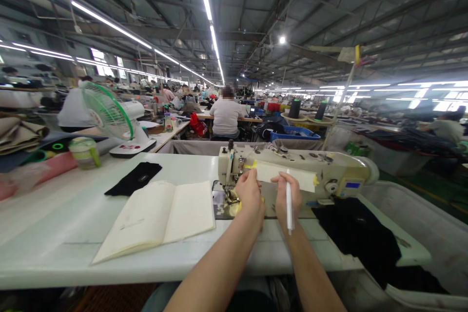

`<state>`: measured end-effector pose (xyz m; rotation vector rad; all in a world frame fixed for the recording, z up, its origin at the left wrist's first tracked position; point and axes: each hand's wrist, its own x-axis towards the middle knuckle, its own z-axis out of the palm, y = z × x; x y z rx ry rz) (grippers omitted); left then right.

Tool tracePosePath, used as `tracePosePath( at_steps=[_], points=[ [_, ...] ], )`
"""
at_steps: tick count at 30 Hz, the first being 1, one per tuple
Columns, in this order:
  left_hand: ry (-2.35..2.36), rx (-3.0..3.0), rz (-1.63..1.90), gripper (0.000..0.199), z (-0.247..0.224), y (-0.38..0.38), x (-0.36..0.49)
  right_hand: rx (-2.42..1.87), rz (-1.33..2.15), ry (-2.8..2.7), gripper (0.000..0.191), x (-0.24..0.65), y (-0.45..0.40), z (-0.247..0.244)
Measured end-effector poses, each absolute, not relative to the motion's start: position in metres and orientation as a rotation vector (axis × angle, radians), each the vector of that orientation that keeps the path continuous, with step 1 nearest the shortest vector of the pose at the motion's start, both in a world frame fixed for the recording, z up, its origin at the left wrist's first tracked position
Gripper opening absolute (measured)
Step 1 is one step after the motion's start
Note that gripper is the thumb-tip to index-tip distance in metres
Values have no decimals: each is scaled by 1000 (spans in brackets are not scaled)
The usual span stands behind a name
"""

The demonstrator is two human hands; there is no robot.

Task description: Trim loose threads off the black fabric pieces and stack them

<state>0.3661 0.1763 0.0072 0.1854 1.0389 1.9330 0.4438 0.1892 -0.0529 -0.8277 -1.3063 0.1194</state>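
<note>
Our right hand point(287, 196) grips the pen point(289, 209) steadily near the taped paper point(283, 176) on the sewing machine point(340, 170); our left hand point(250, 194) curls, its grip hidden.

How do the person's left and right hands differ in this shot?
The right hand grips a white pen, while the left hand shows nothing held. The left hand sits nearer the needle area of the sewing machine, the right farther along its arm. Both are bare and raised at the cream paper strip.
</note>
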Motion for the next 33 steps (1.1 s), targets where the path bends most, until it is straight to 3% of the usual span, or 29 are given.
tracePosePath(
  at_steps=[4, 8, 12, 17, 20, 25, 33],
  points=[
    [1040, 224, 1923, 12, 7, 176, 365, -821, -108, -1232, 23, 454, 200, -54],
    [1023, 271, 1888, 18, 8, 175, 362, -846, -264, -879, 35, 481, 204, -52],
    [1015, 286, 1862, 22, 10, 174, 361, -866, 170, -604, 50, 510, 206, -57],
    [991, 334, 1872, 27, 8, 171, 363, -815, 555, -640, 40, 523, 212, -59],
    [983, 380, 1892, 29, 2, 169, 364, -743, 601, -630, 39, 524, 215, -52],
    [927, 406, 1944, 35, -7, 169, 365, -711, 592, -632, 53, 529, 224, -55],
    [890, 368, 1947, 48, -16, 174, 363, -683, 557, -682, 53, 532, 239, -65]
  ],
)
